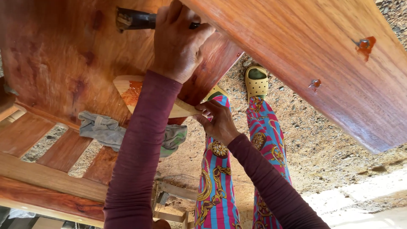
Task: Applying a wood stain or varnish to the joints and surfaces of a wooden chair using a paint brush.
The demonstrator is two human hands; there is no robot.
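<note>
1. Red varnished board: the brush lies flat against it.
2. Pale wood wedge: right hand pinches its near tip.
3. Brush: left hand fisted around the handle, bristles pointing left, long axis level.

- Our left hand covers the middle of the brush, so we see only its bristle end and a sliver of handle past the fingers.
- Our left forearm hides part of the pale wooden wedge below the brush.
- The grey rag, below the brush, is half hidden by the same forearm.
- The red board, right of the brush, is cut off by the frame's edge.
</note>
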